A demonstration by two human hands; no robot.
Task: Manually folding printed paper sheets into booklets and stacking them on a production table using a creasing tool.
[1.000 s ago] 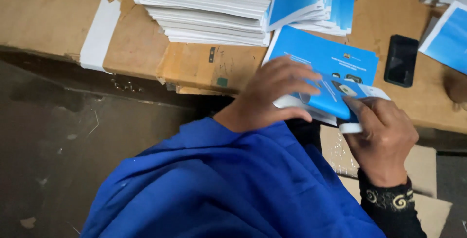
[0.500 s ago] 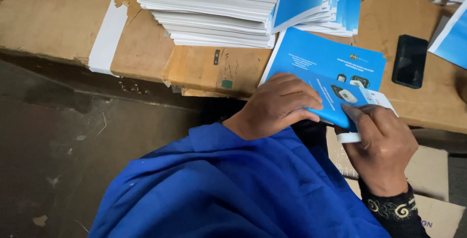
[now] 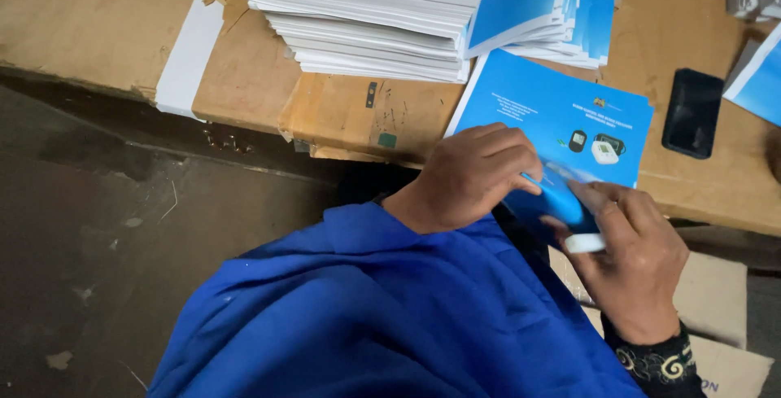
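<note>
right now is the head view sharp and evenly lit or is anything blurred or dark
Head view: mostly sharp; the white sheet stack and cardboard table are brightly lit, the floor lower left falls into shadow, and the small blue leaflet between both hands looks slightly smeared.

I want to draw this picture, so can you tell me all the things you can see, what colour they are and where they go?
folded leaflet: one, blue, held between both hands at the table edge
flat leaflet: one, blue, lying on the table under the hands
white paper stack: one tall pile, white, top middle
blue leaflet stack: one pile, blue, beside the white pile
phone: one, black, right on the table
white strip: one, white, left table edge
table: one, brown
blue sleeve: one, bottom middle
left hand: fingers on the folded leaflet
right hand: fingers pinching the folded leaflet
</note>
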